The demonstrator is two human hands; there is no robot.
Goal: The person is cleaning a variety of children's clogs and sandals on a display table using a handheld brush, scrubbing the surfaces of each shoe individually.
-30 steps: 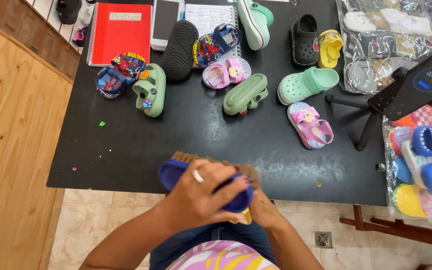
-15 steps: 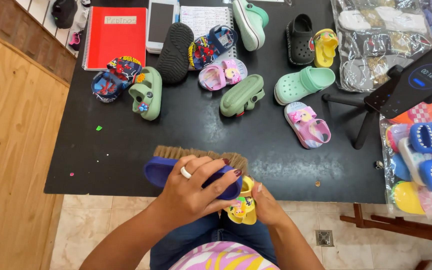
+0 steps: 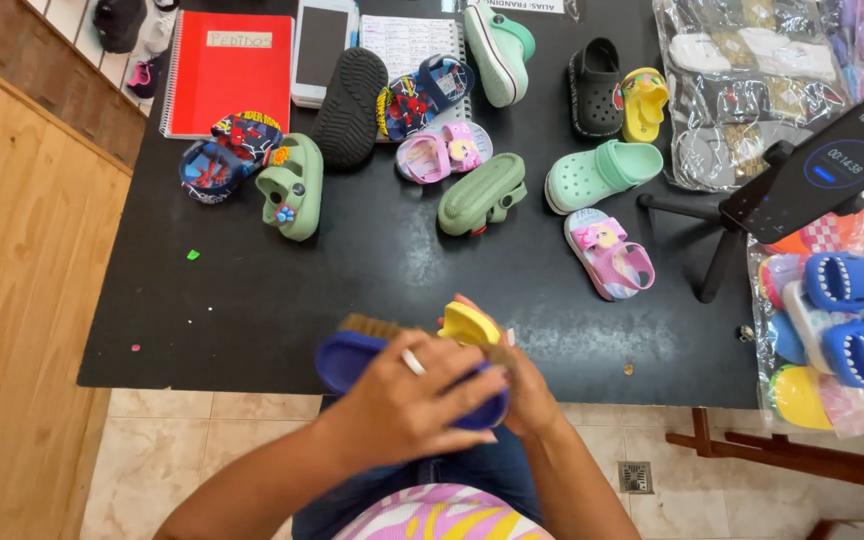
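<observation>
My left hand point(image 3: 414, 402), with a ring on one finger, grips a blue brush point(image 3: 338, 358) with tan bristles point(image 3: 366, 325) at the near edge of the black table point(image 3: 252, 300). Just to its right, my right hand point(image 3: 533, 396) holds a small yellow sandal point(image 3: 468, 323). The sandal is pressed against the brush's bristle side, its sole tilted up. Most of the sandal is hidden behind the brush and my fingers.
Several small sandals and clogs lie across the table's far half, among them a pink sandal point(image 3: 610, 254) and a mint clog point(image 3: 600, 172). A red notebook point(image 3: 222, 70) and a phone point(image 3: 321, 45) lie at the back. A phone on a tripod point(image 3: 812, 170) and bagged shoes point(image 3: 842, 320) stand right.
The yellow sandal has risen from below the table edge to above the brush. My left hand has shifted the brush slightly right and toward me.
</observation>
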